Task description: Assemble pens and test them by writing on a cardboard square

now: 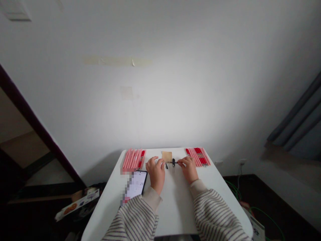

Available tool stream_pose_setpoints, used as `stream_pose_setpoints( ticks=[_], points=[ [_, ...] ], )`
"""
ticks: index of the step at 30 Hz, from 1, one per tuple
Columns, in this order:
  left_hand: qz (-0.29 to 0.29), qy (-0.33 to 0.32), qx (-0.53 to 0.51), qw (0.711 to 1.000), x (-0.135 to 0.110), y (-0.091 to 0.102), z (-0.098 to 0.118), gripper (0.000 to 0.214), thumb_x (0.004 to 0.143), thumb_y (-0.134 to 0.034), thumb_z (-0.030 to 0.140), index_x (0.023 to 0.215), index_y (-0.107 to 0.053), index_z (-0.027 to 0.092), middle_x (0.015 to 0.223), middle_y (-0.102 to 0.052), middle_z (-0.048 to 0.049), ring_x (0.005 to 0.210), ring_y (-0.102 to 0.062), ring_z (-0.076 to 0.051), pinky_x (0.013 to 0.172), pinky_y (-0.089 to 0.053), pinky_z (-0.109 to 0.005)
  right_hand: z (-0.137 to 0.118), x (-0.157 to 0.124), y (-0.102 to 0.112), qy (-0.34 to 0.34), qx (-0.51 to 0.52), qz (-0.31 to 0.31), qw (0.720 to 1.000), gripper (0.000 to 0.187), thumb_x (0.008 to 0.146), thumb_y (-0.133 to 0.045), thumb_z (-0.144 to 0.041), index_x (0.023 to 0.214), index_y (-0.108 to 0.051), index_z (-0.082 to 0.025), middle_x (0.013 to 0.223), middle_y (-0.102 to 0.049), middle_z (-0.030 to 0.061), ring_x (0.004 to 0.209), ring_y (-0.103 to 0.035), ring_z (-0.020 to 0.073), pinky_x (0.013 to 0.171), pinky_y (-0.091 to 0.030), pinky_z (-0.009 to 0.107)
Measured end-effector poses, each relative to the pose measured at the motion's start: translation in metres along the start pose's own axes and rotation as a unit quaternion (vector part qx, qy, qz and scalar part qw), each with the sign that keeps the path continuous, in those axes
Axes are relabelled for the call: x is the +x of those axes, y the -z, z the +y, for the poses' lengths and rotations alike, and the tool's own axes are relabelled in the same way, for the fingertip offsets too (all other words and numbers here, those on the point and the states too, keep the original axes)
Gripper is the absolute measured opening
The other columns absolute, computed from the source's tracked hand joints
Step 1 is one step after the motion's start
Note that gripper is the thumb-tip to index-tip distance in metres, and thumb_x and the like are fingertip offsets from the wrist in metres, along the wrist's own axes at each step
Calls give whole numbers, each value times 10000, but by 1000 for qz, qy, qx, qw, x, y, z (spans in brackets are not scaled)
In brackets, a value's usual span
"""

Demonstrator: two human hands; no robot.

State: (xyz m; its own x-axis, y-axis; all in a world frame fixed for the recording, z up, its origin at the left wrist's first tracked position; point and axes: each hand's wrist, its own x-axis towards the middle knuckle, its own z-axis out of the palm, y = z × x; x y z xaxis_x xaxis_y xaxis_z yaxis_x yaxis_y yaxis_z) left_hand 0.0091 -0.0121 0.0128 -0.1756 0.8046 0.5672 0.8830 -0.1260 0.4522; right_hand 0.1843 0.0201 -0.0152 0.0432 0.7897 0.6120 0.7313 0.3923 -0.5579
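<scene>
Far out to the left of the tan square point(167, 156), our landmark, a dark trim point(32, 117) slants down the wall point(160, 110), and lower down sits a long printed box point(77, 205). Now onto the white surface point(175, 211): a row of pink pens point(130, 158) lies well left of the square, a red one showing towards the row's right end. Nearer the person than those, left of the square and on the near side, there's the phone point(136, 184), screen lit, part of it blurred out. Here's the left hand point(157, 172), just left of the square and nearer the person, fingers curled, thumb and forefinger drawn together by the left end of a thin dark rod point(175, 162); whether they grip it, I cannot tell! That rod lies across the near side of the square and reaches out to its right. A small black piece point(167, 166) sits just on the near side of the square, and a stubbier dark piece point(173, 162) is close by its near right corner. And the right hand point(188, 168), right of the square and nearer the person: fingertips pinching the rod's right end! Well right of the square, a second row of pens point(198, 157), pink and red mixed. Farther right, a wall socket point(242, 161), then a grey curtain point(301, 124).
</scene>
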Motion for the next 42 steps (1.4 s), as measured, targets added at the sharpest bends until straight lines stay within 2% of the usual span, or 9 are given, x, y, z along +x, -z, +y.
stream_pose_setpoints(
  ticks=[8, 15, 24, 34, 42],
  points=[
    [13, -3, -3, 1000, 0, -3, -3, 183, 848, -512, 284, 915, -681, 264, 1142, -556, -57, 1119, -462, -222, 970, -343, -407, 2, 0, -1, 8, 7, -4, 1000, 172, 851, -578, -250, 798, -741, -243, 796, -625, 55, 896, -505, 225, 807, -379, 349],
    [30, 0, 18, 999, 1, -3, -4, 162, 842, -504, 239, 884, -659, 221, 1135, -568, -65, 1113, -469, -222, 973, -333, -412, 3, 1, 0, -10, 0, 17, 1000, 199, 858, -562, -275, 799, -746, -227, 788, -624, 66, 879, -500, 230, 801, -372, 349],
    [11, 21, 81, 996, 1, 2, -2, 111, 785, -545, 211, 776, -656, 208, 1134, -563, -69, 1123, -441, -249, 992, -289, -465, 2, 1, 2, -17, 3, 34, 999, 220, 855, -542, -295, 801, -744, -225, 788, -639, 89, 874, -490, 240, 792, -370, 358],
    [-4, -25, 148, 989, -2, 0, -4, 164, 821, -471, 203, 792, -632, 216, 1160, -539, -65, 1156, -397, -260, 1009, -269, -505, 2, 1, 3, -14, -1, 32, 999, 212, 854, -542, -273, 806, -741, -218, 788, -627, 78, 867, -493, 234, 789, -368, 352],
    [-14, -14, 171, 985, -2, 0, -3, 198, 833, -426, 207, 833, -624, 214, 1172, -522, -69, 1163, -383, -264, 1001, -266, -500, 3, 1, 2, -11, -9, 32, 999, 218, 860, -539, -290, 802, -739, -223, 794, -629, 74, 862, -492, 233, 780, -363, 347]
  ],
)
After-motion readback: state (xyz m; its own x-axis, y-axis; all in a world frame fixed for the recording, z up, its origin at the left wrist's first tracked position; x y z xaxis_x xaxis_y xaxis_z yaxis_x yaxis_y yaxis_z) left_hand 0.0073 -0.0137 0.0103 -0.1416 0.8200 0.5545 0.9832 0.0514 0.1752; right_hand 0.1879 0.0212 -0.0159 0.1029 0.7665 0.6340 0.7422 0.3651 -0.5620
